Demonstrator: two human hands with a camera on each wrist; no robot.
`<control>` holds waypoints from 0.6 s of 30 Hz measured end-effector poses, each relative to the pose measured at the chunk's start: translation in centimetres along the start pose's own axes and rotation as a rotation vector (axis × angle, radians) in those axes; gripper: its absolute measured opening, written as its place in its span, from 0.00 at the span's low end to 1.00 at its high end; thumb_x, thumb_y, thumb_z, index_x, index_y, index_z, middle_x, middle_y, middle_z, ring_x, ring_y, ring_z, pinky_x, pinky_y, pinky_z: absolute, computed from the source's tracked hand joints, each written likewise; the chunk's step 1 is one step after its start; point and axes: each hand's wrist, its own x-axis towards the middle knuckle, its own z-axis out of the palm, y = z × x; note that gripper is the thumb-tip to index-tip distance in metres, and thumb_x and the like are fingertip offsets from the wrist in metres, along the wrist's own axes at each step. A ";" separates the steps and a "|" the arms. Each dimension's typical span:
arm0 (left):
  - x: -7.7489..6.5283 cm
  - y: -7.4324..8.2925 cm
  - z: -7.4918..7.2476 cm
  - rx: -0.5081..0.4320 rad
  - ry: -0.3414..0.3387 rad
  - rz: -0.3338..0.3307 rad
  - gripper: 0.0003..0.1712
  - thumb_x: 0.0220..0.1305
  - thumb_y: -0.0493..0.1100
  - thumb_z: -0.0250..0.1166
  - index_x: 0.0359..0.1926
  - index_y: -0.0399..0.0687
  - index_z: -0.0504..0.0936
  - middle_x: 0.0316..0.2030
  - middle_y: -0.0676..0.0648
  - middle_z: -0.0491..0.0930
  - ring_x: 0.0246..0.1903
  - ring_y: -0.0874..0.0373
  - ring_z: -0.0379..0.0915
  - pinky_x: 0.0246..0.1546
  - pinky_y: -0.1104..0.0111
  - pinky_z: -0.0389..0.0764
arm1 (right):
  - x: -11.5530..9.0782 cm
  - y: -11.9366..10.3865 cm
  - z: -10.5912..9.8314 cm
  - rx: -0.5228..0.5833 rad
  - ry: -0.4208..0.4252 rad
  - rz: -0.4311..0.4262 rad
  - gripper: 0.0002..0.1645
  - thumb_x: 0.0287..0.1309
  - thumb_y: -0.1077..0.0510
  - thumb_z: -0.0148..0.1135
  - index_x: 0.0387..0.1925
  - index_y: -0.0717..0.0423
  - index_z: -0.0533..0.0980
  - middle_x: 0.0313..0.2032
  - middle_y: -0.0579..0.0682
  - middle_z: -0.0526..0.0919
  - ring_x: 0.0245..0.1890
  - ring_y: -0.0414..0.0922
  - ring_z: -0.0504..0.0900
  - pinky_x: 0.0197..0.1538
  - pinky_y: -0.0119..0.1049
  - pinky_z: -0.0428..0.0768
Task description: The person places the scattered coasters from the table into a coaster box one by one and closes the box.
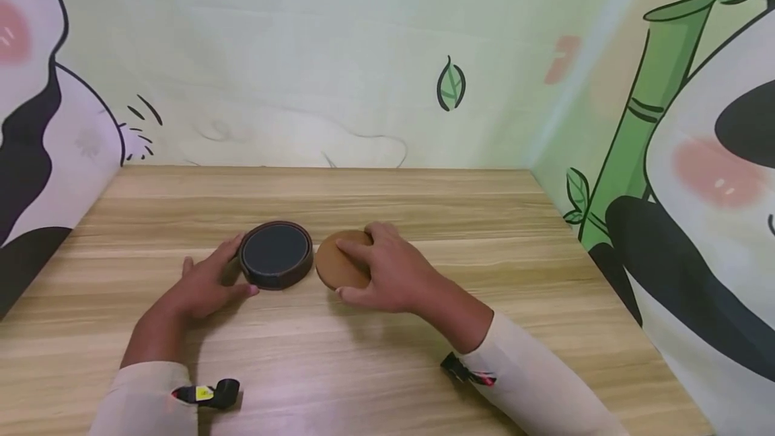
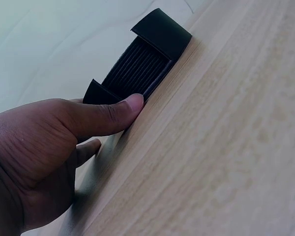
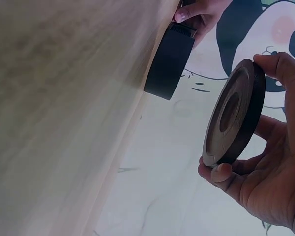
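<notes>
A round black coaster holder point(image 1: 277, 249) stands on the table, a stack of thin dark layers visible through its side opening in the left wrist view. My left hand point(image 1: 206, 288) grips it from the left, thumb against the front near the opening and fingers around the far side. Just to its right, my right hand point(image 1: 396, 271) holds a round brown coaster point(image 1: 336, 266) by its edge, between thumb and fingers. The right wrist view shows this coaster point(image 3: 235, 113) raised off the table, its underside rimmed with a round recess in the middle.
The wooden table point(image 1: 363, 382) meets a pale wall point(image 1: 363, 86) printed with leaves at the back. Panda and bamboo drawings cover the side walls. A small black strap device point(image 1: 218, 393) sits at the left sleeve, another point(image 1: 463, 370) at the right.
</notes>
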 end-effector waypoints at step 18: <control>-0.1 0.0 0.0 -0.017 -0.013 -0.025 0.65 0.66 0.56 0.77 0.90 0.49 0.45 0.85 0.26 0.50 0.83 0.19 0.44 0.77 0.19 0.22 | 5.1 -2.3 1.4 -0.045 -0.010 0.037 0.43 0.62 0.32 0.69 0.77 0.37 0.76 0.63 0.60 0.78 0.60 0.51 0.75 0.45 0.41 0.83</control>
